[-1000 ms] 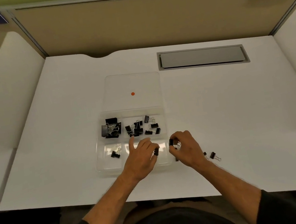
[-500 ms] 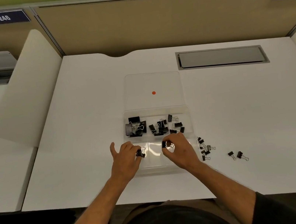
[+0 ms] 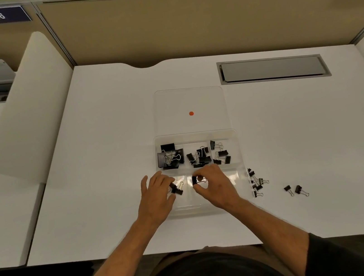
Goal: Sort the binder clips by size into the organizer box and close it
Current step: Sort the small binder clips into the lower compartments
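Note:
A clear organizer box lies in the middle of the desk, its lid folded back flat with an orange dot on it. The back row holds large clips at left, medium clips in the middle and smaller clips at right. My left hand is over the front left compartment, its fingertips at a small black clip. Over the front middle compartment, my right hand pinches another small black clip. Several small loose clips lie right of the box, and two more farther right.
A grey cable hatch is set into the desk at the back right. White side dividers stand left and right. The desk's front edge runs just in front of my body.
Both hands moved left across the box's front row: the left from the middle to the front left compartment, the right from the box's right edge to the front middle. The camera view shifted left.

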Demonstrator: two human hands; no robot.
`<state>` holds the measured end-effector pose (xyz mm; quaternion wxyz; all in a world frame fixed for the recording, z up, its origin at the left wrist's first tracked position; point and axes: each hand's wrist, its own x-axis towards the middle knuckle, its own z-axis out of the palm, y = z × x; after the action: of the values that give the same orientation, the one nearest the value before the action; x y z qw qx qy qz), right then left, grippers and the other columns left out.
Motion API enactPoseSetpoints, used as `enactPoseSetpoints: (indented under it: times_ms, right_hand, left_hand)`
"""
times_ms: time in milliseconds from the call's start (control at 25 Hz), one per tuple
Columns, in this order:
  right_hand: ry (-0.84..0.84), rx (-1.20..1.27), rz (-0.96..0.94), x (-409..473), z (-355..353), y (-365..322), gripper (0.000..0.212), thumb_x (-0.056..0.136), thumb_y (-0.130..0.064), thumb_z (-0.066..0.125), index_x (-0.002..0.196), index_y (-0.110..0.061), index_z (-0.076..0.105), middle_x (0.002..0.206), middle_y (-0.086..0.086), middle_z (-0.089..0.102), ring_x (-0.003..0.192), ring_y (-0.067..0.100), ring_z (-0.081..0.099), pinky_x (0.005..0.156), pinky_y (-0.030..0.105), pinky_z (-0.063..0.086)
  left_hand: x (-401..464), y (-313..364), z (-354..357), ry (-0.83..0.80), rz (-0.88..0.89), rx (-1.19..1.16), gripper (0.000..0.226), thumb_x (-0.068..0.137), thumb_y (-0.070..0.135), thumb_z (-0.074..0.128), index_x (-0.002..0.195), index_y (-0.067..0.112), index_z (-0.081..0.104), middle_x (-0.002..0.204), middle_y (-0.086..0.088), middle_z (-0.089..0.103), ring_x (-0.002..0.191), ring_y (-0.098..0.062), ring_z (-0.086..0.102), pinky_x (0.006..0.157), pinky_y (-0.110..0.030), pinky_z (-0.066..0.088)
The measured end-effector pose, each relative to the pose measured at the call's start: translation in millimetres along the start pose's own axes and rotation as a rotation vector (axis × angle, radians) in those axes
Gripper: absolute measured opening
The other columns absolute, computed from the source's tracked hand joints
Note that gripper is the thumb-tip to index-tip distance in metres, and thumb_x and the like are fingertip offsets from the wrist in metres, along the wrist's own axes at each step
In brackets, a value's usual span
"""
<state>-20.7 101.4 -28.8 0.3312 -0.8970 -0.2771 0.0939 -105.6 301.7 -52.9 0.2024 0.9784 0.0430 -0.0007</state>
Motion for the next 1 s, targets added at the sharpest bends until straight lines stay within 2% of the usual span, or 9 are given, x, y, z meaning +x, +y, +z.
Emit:
enactPoseSetpoints:
  times_ms: [120, 240, 360, 560, 680, 800, 1000]
  right_hand:
    - [-0.046, -0.011, -0.037, 7, 13, -9, 0.022, 0.084, -0.024, 0.068, 0.105, -0.02, 0.065, 0.096, -0.006, 0.063, 0.092, 0.012, 0.045, 0.076, 0.026, 0.043]
    - [-0.081, -0.03, -0.069, 13, 24, -17, 0.023, 0.085, -0.026, 0.068, 0.107, -0.019, 0.065, 0.097, -0.004, 0.063, 0.093, 0.012, 0.044, 0.078, 0.028, 0.042]
    - [-0.098, -0.04, -0.078, 16, 29, -21, 0.028, 0.086, -0.028, 0.069, 0.112, -0.018, 0.065, 0.104, -0.002, 0.065, 0.1, 0.012, 0.043, 0.084, 0.029, 0.042]
    - [-0.097, -0.006, -0.043, 8, 19, -11, 0.049, 0.084, -0.025, 0.069, 0.131, -0.018, 0.056, 0.122, 0.001, 0.061, 0.122, 0.02, 0.042, 0.1, 0.035, 0.04]
    - [-0.054, -0.001, -0.024, -2, 8, 2, 0.047, 0.084, -0.022, 0.067, 0.13, -0.017, 0.057, 0.12, 0.001, 0.062, 0.119, 0.021, 0.043, 0.099, 0.035, 0.043]
    - [-0.015, -0.002, -0.02, -14, -4, 14, 0.043, 0.083, -0.02, 0.066, 0.126, -0.016, 0.059, 0.115, -0.001, 0.063, 0.116, 0.02, 0.045, 0.094, 0.033, 0.046]
    - [0.043, -0.001, 0.008, -39, -34, 43, 0.036, 0.086, -0.017, 0.065, 0.122, -0.015, 0.062, 0.109, -0.002, 0.064, 0.111, 0.016, 0.047, 0.089, 0.024, 0.045]
  left_hand:
    - [-3, -6, -3, 0.03, 0.016, -0.105, 0.057, 0.08, 0.019, 0.078, 0.131, 0.016, 0.054, 0.133, -0.004, 0.057, 0.135, -0.025, 0.041, 0.114, -0.035, 0.021]
    - [-6, -10, -7, 0.044, 0.002, -0.149, 0.062, 0.082, 0.019, 0.077, 0.137, 0.015, 0.05, 0.139, -0.005, 0.053, 0.137, -0.025, 0.039, 0.114, -0.035, 0.027]
    - [-9, -13, -7, 0.027, 0.0, -0.138, 0.064, 0.082, 0.022, 0.077, 0.14, 0.016, 0.048, 0.141, -0.005, 0.051, 0.139, -0.025, 0.037, 0.114, -0.033, 0.025]
    - [-6, -9, -5, 0.024, 0.01, -0.125, 0.063, 0.082, 0.024, 0.077, 0.138, 0.017, 0.049, 0.14, -0.004, 0.053, 0.138, -0.024, 0.038, 0.112, -0.029, 0.022]
    - [1, 1, -1, 0.026, 0.035, -0.154, 0.061, 0.081, 0.026, 0.078, 0.135, 0.017, 0.051, 0.138, -0.003, 0.054, 0.137, -0.023, 0.039, 0.113, -0.031, 0.025]
    - [8, 18, 3, 0.028, 0.055, -0.152, 0.062, 0.078, 0.023, 0.081, 0.133, 0.016, 0.053, 0.136, -0.005, 0.056, 0.135, -0.023, 0.041, 0.113, -0.039, 0.034]
    - [19, 64, 18, 0.005, 0.086, -0.148, 0.061, 0.082, 0.027, 0.077, 0.137, 0.019, 0.05, 0.139, -0.002, 0.053, 0.139, -0.023, 0.036, 0.112, -0.032, 0.022]
